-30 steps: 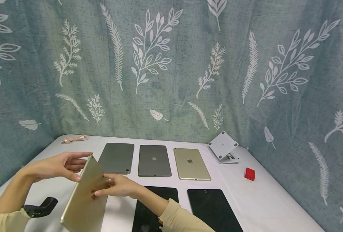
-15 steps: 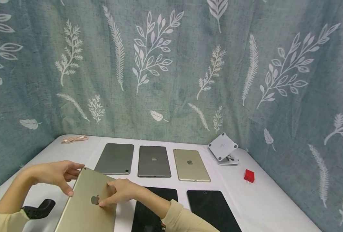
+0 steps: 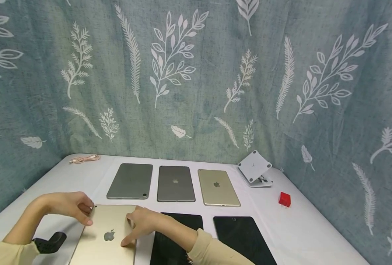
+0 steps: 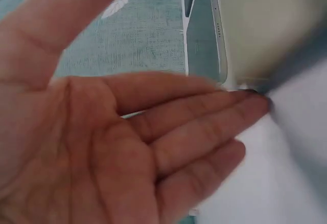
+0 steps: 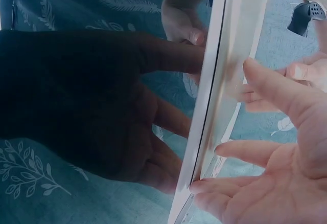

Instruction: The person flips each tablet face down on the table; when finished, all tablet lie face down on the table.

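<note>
A gold tablet (image 3: 98, 241) lies with its back and apple logo up at the front left of the table. At its upper left corner my left hand (image 3: 68, 208) has the thumb by the left edge. In the left wrist view the fingers (image 4: 204, 127) of that hand are fairly straight and reach the tablet's corner. My right hand (image 3: 146, 222) rests over the right edge, thumb on the back. In the right wrist view, fairly straight fingers (image 5: 219, 188) touch the rim. Beside that edge, a black tablet screen (image 5: 92, 101) reflects the hand.
Behind lie a grey-green tablet (image 3: 131, 180), a dark grey tablet (image 3: 176, 184) and another gold tablet (image 3: 219, 187). Black-screened tablets (image 3: 189, 219) (image 3: 244, 239) lie to the right. A silver stand (image 3: 255, 165), a red charger plug (image 3: 284, 199) and a coiled cable (image 3: 84, 159) are farther off.
The gold tablet was held tilted on edge, then came down to lie flat, back up. Both hands lowered with it; the left thumb and fingers eased at the corner.
</note>
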### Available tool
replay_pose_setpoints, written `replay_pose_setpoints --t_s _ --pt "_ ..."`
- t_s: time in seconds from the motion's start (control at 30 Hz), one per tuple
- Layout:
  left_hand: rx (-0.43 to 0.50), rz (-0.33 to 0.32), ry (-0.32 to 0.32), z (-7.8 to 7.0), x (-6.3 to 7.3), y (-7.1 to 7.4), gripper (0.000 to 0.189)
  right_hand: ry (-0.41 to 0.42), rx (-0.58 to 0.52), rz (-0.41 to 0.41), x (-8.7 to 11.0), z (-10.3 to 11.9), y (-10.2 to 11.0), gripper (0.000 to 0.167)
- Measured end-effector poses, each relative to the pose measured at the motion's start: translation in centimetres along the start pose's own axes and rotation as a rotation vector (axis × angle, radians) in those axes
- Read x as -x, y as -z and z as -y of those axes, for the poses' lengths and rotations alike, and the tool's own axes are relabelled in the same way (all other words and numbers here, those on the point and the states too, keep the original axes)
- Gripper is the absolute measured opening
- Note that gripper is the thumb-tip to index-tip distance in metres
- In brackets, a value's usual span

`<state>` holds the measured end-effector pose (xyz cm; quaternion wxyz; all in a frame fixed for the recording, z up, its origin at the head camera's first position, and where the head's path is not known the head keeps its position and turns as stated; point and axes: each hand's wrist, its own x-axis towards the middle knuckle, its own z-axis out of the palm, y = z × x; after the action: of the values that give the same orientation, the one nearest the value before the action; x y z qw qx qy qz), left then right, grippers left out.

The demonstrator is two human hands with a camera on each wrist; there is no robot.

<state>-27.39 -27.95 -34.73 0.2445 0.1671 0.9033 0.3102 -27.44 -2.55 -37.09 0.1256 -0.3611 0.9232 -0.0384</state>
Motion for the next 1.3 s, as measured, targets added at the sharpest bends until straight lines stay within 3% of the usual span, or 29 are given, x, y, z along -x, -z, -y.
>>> replay_pose_setpoints --t_s 0.07,0.17,0.27,0.4,0.57,0.83,0.97,1.1,1.3 --pt "-0.04 -0.011 -0.024 -0.7 -0.2 -0.3 0.032 0.011 -0.011 -0.001 0.2 -0.2 0.1 0.073" --pt "-0.101 -0.054 -0.059 -2.0 -0.7 -1.0 0.041 0.013 -0.04 -0.003 0.7 -0.8 0.3 0.076" --pt "-0.211 -0.137 -0.075 -3.8 -1.1 -1.8 0.034 -0.012 -0.073 -0.006 1.6 -1.6 0.6 0.079" --pt "-0.309 -0.197 -0.064 -6.4 -1.9 -3.5 0.079 -0.056 -0.083 -0.01 3.5 -3.0 0.9 0.082" --pt "-0.331 -0.219 -0.092 -9.3 -3.1 -6.3 0.085 -0.086 -0.063 -0.012 5.9 -5.0 0.8 0.079" --pt "-0.385 -0.197 -0.116 -12.1 -5.8 -9.8 0.096 -0.205 -0.082 -0.017 8.9 -8.1 0.2 0.076" --pt "-0.422 -0.13 -0.086 -12.9 -7.3 -11.2 0.107 -0.267 -0.109 -0.013 10.0 -9.6 0.0 0.084" --pt "-0.452 -0.059 -0.034 -13.3 -8.2 -11.6 0.11 -0.327 -0.125 -0.019 10.7 -10.7 -0.2 0.094" --pt "-0.433 -0.025 0.003 -13.4 -8.3 -11.6 0.106 -0.367 -0.105 -0.054 11.0 -11.2 -0.4 0.098"
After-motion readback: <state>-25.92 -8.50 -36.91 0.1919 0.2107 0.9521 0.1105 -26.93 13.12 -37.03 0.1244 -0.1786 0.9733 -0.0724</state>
